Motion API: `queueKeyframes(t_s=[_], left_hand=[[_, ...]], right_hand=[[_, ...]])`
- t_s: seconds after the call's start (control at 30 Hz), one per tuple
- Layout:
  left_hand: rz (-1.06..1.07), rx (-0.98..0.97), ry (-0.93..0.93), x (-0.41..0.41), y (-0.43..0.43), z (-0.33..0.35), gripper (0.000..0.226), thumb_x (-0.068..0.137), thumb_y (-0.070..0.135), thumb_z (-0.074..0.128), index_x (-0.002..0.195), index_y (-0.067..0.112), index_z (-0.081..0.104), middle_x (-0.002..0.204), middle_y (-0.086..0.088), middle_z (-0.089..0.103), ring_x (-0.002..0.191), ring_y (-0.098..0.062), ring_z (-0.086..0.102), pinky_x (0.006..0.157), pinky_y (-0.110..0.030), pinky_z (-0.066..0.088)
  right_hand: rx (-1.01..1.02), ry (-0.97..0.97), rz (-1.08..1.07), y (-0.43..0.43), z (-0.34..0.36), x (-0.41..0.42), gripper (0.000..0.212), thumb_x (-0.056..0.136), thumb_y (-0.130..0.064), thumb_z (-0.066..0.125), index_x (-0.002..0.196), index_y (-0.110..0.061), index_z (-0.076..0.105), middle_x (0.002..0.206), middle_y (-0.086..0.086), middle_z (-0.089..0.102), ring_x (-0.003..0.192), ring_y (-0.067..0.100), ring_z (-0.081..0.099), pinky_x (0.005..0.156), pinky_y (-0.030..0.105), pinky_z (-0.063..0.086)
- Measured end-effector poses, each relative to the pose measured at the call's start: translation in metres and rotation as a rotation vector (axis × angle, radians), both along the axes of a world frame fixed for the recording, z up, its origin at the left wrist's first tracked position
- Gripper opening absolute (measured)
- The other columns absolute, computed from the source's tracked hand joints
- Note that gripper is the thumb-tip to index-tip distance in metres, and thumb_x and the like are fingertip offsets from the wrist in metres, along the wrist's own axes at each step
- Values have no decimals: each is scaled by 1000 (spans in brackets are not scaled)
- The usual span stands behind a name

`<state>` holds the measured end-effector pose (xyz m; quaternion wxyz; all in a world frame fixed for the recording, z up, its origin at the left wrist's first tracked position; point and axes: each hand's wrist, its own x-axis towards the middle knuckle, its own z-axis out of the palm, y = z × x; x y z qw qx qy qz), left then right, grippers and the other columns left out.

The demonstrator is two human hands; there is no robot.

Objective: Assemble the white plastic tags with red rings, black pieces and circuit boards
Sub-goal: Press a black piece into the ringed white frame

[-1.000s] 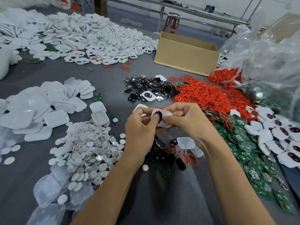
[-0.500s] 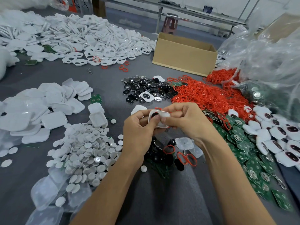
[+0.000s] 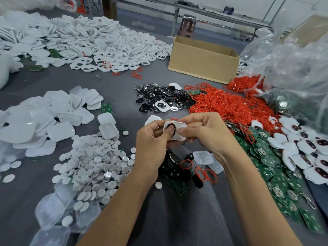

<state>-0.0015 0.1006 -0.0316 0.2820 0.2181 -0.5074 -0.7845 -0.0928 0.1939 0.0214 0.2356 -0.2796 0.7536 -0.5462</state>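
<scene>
Both hands hold one white plastic tag (image 3: 179, 128) above the grey table. My left hand (image 3: 152, 144) grips its left side, thumb pressing a black piece (image 3: 171, 126) set in the tag's opening, where a red rim shows. My right hand (image 3: 204, 129) pinches the tag's right edge. Behind lie a heap of red rings (image 3: 229, 105) and a pile of black pieces (image 3: 159, 97). Green circuit boards (image 3: 276, 167) spread at the right. Under my hands sit a few black pieces, red rings (image 3: 205, 174) and clear covers (image 3: 203, 157).
White tag shells (image 3: 99, 41) cover the far left, white backs (image 3: 40, 118) the near left, white discs (image 3: 92, 162) the front left. A cardboard box (image 3: 204, 61) stands behind. Plastic bags (image 3: 292, 68) bulge at right, with tags holding black pieces (image 3: 305, 151) below them.
The tag has turned a little in my hands and my left thumb now presses on the black piece. Both hands stay in about the same place.
</scene>
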Motion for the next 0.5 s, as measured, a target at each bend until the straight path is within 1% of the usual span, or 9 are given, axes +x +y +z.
queueKeyframes(t_s=[0.1, 0.13, 0.23, 0.3, 0.33, 0.4, 0.47, 0.5], left_hand=[[-1, 16, 22, 1, 0, 1, 12, 93, 1, 59, 94, 4, 70, 85, -15, 76, 76, -27, 74, 67, -28, 60], [1, 19, 29, 1, 0, 1, 12, 93, 1, 59, 94, 3, 71, 86, -15, 76, 75, -26, 74, 67, -28, 60], [4, 14, 51, 1, 1, 2, 12, 94, 0, 59, 95, 2, 70, 86, -15, 75, 73, -24, 73, 64, -26, 59], [16, 0, 59, 1, 2, 2, 12, 94, -1, 58, 95, 1, 70, 86, -17, 75, 74, -25, 73, 64, -26, 59], [24, -10, 61, 1, 2, 1, 12, 94, -2, 58, 95, 1, 69, 86, -18, 75, 75, -26, 73, 65, -27, 59], [40, -55, 48, 0, 3, -1, 12, 94, -1, 59, 96, 2, 70, 87, -18, 75, 78, -29, 74, 69, -33, 61], [47, -99, 30, 0, 4, -2, 11, 94, 1, 60, 97, 3, 70, 88, -15, 75, 80, -30, 74, 75, -38, 60], [48, -102, 28, 0, 4, -2, 11, 94, 1, 61, 97, 4, 70, 88, -14, 76, 80, -29, 74, 75, -38, 60]], right_hand=[[-3, 35, 6, 0, -2, 0, 14, 79, 7, 70, 92, 4, 72, 70, 20, 69, 53, 16, 54, 47, 15, 43], [0, 50, 3, 0, -2, 0, 14, 79, 7, 70, 92, 3, 72, 70, 20, 70, 54, 16, 55, 48, 16, 43], [23, 110, -17, -1, -3, 0, 13, 78, 6, 70, 89, -1, 74, 64, 11, 70, 51, 11, 57, 51, 18, 44], [28, 137, -34, -1, -3, 1, 13, 78, 4, 70, 85, -5, 74, 62, 10, 70, 53, 13, 58, 54, 22, 45], [32, 149, -43, -1, -3, 1, 13, 77, 3, 70, 84, -7, 74, 62, 12, 71, 54, 16, 58, 56, 25, 44], [43, 174, -61, -1, -2, 2, 14, 76, 2, 70, 81, -10, 75, 63, 13, 70, 55, 18, 56, 58, 29, 43], [57, 199, -80, -2, -3, 3, 15, 75, 1, 70, 78, -13, 75, 60, 10, 70, 54, 18, 56, 58, 30, 44], [64, 207, -88, -2, -4, 3, 16, 75, 1, 70, 77, -14, 75, 59, 8, 70, 53, 17, 56, 57, 29, 44]])
